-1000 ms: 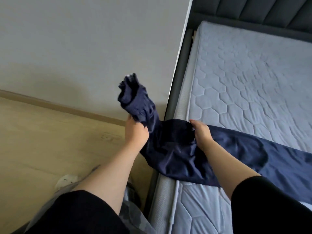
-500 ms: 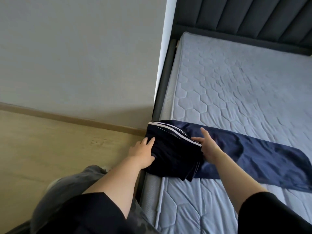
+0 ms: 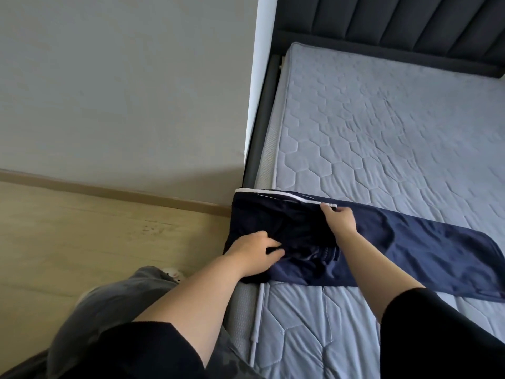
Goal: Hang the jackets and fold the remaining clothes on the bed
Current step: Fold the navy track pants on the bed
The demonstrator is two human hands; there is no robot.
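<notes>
- The navy garment (image 3: 410, 250) lies across the grey quilted mattress (image 3: 382, 132), close to the near left corner of the bed. Its long single layer runs off to the right.
- A second ago the left end of the garment was bunched and lifted in the air over the bed's side. Now that end is laid back over itself as a folded layer (image 3: 278, 220) resting on the mattress edge.
- A white stripe (image 3: 287, 197) shows along the far edge of this fold. It was not visible while the end was raised.
- The left hand (image 3: 252, 255) was flat at the fold's outer edge half a second ago. It now sits on the near part of the fold, with fingers bent and dug into the cloth, holding a tuck of it between thumb and forefinger.
- The right hand (image 3: 340, 221) has moved from the middle of the fold to its far edge. There the fingertips pinch the cloth just at the end of the stripe.
- The dark headboard (image 3: 382, 23) and the wooden floor (image 3: 82, 228) now sit differently in view, as the camera has turned a little.
</notes>
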